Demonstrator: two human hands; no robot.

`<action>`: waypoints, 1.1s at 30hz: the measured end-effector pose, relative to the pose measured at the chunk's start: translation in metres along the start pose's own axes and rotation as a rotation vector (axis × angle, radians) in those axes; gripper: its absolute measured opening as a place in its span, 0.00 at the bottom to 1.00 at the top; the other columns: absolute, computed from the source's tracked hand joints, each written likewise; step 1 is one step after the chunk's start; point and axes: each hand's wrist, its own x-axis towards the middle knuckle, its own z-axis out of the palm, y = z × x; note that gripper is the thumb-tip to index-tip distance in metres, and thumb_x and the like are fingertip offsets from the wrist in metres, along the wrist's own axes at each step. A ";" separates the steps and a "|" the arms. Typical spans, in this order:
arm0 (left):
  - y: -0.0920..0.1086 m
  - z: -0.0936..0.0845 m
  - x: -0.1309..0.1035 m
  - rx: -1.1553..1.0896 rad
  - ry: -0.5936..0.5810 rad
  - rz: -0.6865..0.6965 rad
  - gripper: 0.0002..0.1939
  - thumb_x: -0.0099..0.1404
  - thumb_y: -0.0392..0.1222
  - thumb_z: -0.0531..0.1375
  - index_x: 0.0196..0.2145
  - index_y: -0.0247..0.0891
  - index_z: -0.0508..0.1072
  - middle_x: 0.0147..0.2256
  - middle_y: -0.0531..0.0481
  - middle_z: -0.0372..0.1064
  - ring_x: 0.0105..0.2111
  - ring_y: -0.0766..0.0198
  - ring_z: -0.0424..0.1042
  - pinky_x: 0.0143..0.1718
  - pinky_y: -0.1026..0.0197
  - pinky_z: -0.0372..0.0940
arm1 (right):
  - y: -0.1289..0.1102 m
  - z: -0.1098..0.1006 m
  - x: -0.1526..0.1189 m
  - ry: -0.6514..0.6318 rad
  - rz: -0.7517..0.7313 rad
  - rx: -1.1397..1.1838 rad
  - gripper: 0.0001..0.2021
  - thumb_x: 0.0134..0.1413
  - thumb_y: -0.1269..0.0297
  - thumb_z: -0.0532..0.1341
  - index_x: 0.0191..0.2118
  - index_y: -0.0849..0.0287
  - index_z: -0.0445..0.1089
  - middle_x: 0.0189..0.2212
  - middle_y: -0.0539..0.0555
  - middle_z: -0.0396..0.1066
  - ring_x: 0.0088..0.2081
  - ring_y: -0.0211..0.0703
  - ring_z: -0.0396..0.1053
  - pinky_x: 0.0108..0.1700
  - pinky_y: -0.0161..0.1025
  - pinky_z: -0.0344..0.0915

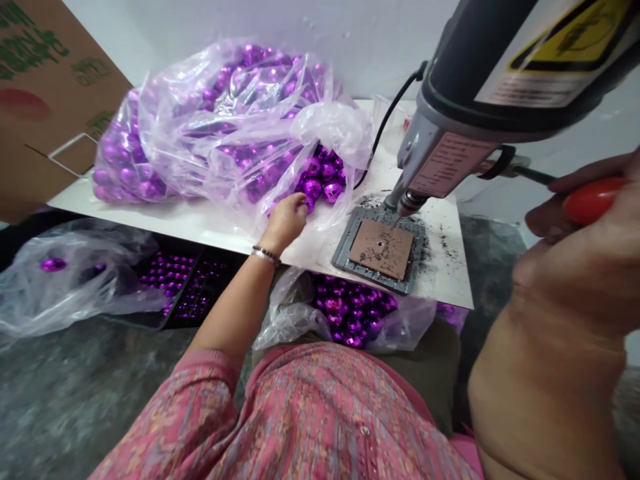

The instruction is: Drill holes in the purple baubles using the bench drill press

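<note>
At the mouth of a clear plastic bag (225,133) full of shiny purple faceted balls (325,175), my left hand (287,219) has its fingers curled against the nearest balls. Whatever lies inside those fingers is hidden. My right hand (575,240) grips the red knob (595,200) of the lever on a bench drill press (440,127). Under its bit (399,221), with a gap between, lies a square brown block (383,248) with a small hole in its middle. The block rests on the grey drill base (345,250).
Dark shavings (435,240) litter the white table (225,230) around the base. Below its front edge sits an open bag of purple balls (353,310) by my lap. Dark trays of balls (173,280) and a cardboard box (55,87) are at left. A black cable (387,120) runs behind.
</note>
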 end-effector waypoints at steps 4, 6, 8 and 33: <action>-0.006 0.007 0.043 0.190 0.019 -0.087 0.23 0.64 0.33 0.60 0.56 0.35 0.79 0.43 0.40 0.81 0.48 0.48 0.77 0.53 0.54 0.69 | -0.005 0.002 -0.003 -0.001 -0.027 -0.023 0.24 0.65 0.43 0.55 0.29 0.62 0.63 0.21 0.49 0.59 0.26 0.29 0.64 0.36 0.38 0.58; -0.011 0.012 0.048 0.242 -0.041 0.004 0.25 0.62 0.35 0.62 0.58 0.36 0.77 0.47 0.39 0.81 0.52 0.46 0.76 0.56 0.53 0.68 | -0.007 0.002 -0.004 -0.023 -0.026 -0.033 0.25 0.65 0.43 0.55 0.29 0.62 0.63 0.22 0.49 0.61 0.27 0.28 0.63 0.36 0.37 0.56; -0.015 0.016 0.045 0.286 -0.073 0.104 0.28 0.61 0.36 0.63 0.60 0.37 0.76 0.51 0.38 0.79 0.54 0.46 0.74 0.59 0.53 0.67 | -0.009 0.002 -0.005 -0.018 -0.022 -0.030 0.25 0.66 0.44 0.55 0.29 0.63 0.63 0.23 0.49 0.63 0.27 0.27 0.62 0.36 0.37 0.56; 0.044 0.054 -0.038 -0.869 -0.581 -0.221 0.32 0.52 0.43 0.75 0.52 0.40 0.67 0.38 0.53 0.74 0.28 0.68 0.76 0.24 0.68 0.59 | -0.026 0.004 -0.008 -0.097 0.001 -0.014 0.23 0.67 0.50 0.52 0.27 0.64 0.56 0.22 0.45 0.59 0.25 0.16 0.56 0.34 0.27 0.51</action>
